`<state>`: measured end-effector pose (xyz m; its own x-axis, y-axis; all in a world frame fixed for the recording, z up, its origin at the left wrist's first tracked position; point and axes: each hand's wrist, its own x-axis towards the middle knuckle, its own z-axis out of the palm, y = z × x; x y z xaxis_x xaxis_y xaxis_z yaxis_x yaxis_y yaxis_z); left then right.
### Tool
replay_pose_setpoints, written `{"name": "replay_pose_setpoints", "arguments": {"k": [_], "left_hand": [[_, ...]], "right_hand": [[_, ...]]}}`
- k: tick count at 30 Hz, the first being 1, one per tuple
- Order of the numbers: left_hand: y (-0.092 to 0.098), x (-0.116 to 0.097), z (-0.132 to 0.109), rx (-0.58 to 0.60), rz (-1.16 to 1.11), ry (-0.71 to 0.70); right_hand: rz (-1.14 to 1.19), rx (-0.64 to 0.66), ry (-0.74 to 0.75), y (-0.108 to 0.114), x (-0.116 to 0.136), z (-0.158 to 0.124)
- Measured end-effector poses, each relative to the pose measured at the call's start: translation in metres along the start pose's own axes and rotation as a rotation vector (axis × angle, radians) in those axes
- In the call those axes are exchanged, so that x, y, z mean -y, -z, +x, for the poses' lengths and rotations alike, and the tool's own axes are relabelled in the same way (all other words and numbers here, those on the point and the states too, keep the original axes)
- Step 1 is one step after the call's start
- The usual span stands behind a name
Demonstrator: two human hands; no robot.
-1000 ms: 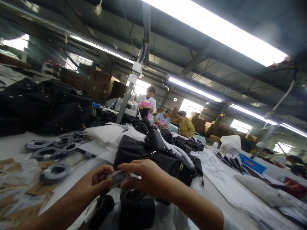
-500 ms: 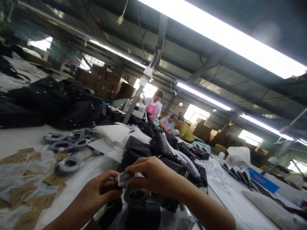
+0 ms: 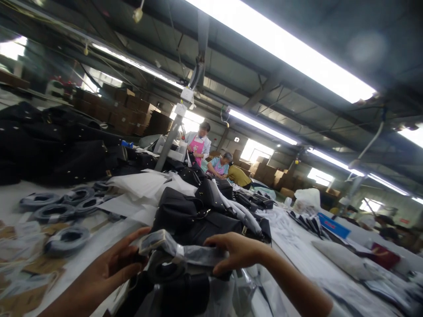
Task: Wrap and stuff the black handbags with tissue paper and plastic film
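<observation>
A dark strap in clear plastic wrap (image 3: 198, 255) stretches between my two hands, with a pale band round its middle. My left hand (image 3: 114, 266) has its thumb and curled fingers at the strap's left end; the fingertips are partly hidden. At the right end, my right hand (image 3: 239, 251) grips the strap between thumb and fingers. Just under it sits a dark round coil (image 3: 165, 268), partly covered by the strap. Below the coil is a black bag (image 3: 185, 295) with clear plastic around it. Black bags with metal fittings (image 3: 185, 213) are heaped just beyond my hands.
Several wrapped coils (image 3: 68, 240) lie at the left, near brown cardboard tags (image 3: 42, 266) in plastic. White sheets (image 3: 137, 187) lie beside the bag heap. A black pile (image 3: 59, 149) stands far left, a blue box (image 3: 333, 225) right. Co-workers (image 3: 198, 143) are beyond a slanted post (image 3: 170, 143).
My hands have moved apart, and the strap that was bunched between them is now drawn out lengthwise. The view has shifted right. A co-worker at the back has bent lower.
</observation>
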<state>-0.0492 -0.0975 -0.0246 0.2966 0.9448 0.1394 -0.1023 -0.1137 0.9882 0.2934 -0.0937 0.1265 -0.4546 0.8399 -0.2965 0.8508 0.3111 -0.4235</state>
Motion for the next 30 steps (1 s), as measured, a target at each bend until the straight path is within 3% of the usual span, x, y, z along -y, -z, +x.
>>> {"name": "replay_pose_setpoints", "arguments": {"k": [3, 6, 9, 12, 15, 17, 21, 27, 30], "left_hand": [[0.018, 0.004, 0.006, 0.056, 0.165, -0.056], [0.016, -0.024, 0.011, 0.02, 0.388, -0.114], [-0.021, -0.074, 0.024, 0.034, 0.753, -0.248], [-0.075, -0.113, 0.047, 0.242, 1.099, -0.312], [-0.118, -0.123, 0.073, 0.401, 1.163, -0.279], [-0.132, -0.119, 0.085, 0.492, 1.16, -0.243], [-0.132, -0.116, 0.095, 0.57, 1.073, -0.185], [-0.105, -0.126, 0.092, 0.498, 0.89, -0.082], [-0.095, -0.126, 0.088, 0.461, 0.853, -0.06]], "right_hand": [[0.345, -0.077, 0.076, -0.007, -0.027, -0.004], [0.579, -0.166, 0.129, -0.012, -0.043, -0.004], [0.673, -0.248, 0.178, -0.015, -0.051, -0.003], [0.74, -0.291, 0.225, -0.017, -0.057, -0.003], [0.791, -0.331, 0.269, -0.02, -0.062, -0.003], [0.817, -0.362, 0.299, -0.023, -0.066, -0.003], [0.816, -0.388, 0.346, -0.027, -0.078, -0.007], [0.7, -0.246, 0.357, -0.04, -0.098, -0.006], [0.608, -0.328, 0.326, -0.053, -0.102, 0.001]]}}
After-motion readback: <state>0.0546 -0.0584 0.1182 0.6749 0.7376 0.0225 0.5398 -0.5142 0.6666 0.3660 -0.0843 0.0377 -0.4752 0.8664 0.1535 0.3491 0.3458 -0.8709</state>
